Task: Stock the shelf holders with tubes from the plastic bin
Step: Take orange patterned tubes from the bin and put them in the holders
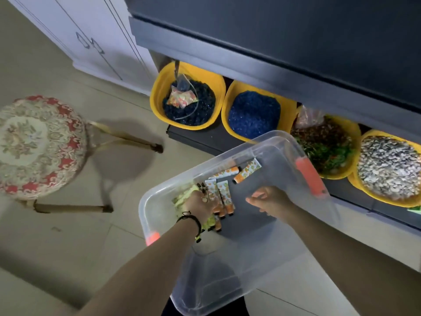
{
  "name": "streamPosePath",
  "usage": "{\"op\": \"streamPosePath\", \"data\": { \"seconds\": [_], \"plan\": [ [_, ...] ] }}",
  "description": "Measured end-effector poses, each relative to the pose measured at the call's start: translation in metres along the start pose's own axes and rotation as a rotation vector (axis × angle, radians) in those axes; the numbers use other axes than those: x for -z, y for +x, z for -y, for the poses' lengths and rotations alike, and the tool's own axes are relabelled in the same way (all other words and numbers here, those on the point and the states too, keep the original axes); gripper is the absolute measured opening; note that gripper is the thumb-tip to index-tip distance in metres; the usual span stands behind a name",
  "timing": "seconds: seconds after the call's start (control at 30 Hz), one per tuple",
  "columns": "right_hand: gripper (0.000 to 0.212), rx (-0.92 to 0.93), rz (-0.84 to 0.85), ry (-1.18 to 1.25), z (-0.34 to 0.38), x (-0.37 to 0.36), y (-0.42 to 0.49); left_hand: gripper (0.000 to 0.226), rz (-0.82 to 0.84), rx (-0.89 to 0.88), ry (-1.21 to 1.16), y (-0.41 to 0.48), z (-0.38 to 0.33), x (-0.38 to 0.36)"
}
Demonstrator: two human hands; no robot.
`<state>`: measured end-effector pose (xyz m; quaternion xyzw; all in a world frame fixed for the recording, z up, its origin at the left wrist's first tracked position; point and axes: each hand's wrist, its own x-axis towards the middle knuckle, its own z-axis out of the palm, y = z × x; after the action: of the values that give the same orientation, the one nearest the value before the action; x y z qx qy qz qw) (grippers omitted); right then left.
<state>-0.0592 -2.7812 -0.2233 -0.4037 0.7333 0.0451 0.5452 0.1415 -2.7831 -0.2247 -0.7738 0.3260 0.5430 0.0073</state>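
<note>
A clear plastic bin [284, 142] with orange handles sits on the floor below me. Small tubes with orange caps and floral print lie in it. Two lie apart at the far side, one of them the tube [247, 171]. My left hand [200, 205] is down in the bin's left part and grips a bundle of several tubes [224, 195], green-yellow and orange ones. My right hand [271, 199] hovers in the bin's middle with loosely bent fingers and holds nothing. No shelf holders can be made out.
A dark shelf unit [273, 53] overhangs four yellow tubs: dark beads [189, 103] with a packet on top, blue granules [254, 115], mixed green-brown bits [325, 147], white-grey chips [389, 165]. A round embroidered stool [38, 144] stands left. White cabinet doors [91, 42] stand behind.
</note>
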Motion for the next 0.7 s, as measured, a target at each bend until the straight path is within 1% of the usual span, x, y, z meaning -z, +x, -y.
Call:
{"op": "streamPosePath", "data": {
  "seconds": [0.1,0.27,0.33,0.37,0.43,0.47,0.5,0.6,0.63,0.7],
  "plan": [
    [0.029,-0.036,0.023,0.05,-0.013,-0.031,0.025,0.056,-0.026,0.014,-0.068,0.02,0.01,-0.019],
    [0.033,-0.06,0.024,0.187,-0.009,-0.062,0.059,0.039,-0.134,0.003,-0.082,0.048,0.014,-0.033],
    [0.021,-0.04,-0.015,0.207,-0.005,-0.071,0.074,0.035,-0.171,-0.016,-0.01,0.05,0.013,-0.035],
    [0.02,-0.025,-0.043,0.201,-0.002,-0.075,0.08,0.033,-0.186,-0.031,0.049,0.05,0.013,-0.037],
    [0.041,-0.001,-0.082,0.168,-0.002,-0.085,0.094,0.027,-0.217,-0.072,0.164,0.048,0.013,-0.042],
    [0.045,-0.005,-0.092,0.152,-0.002,-0.089,0.098,0.026,-0.231,-0.09,0.199,0.049,0.014,-0.045],
    [0.042,-0.021,-0.101,0.135,-0.002,-0.092,0.101,0.027,-0.243,-0.103,0.213,0.049,0.015,-0.047],
    [0.022,-0.058,-0.127,0.079,-0.001,-0.098,0.103,0.031,-0.224,-0.137,0.151,0.051,0.016,-0.051],
    [0.021,-0.052,-0.119,0.055,-0.001,-0.098,0.103,0.032,-0.197,-0.154,0.134,0.051,0.017,-0.052],
    [0.031,-0.049,-0.114,0.034,0.0,-0.097,0.1,0.026,-0.124,-0.21,0.155,0.05,0.018,-0.052]
  ]
}}
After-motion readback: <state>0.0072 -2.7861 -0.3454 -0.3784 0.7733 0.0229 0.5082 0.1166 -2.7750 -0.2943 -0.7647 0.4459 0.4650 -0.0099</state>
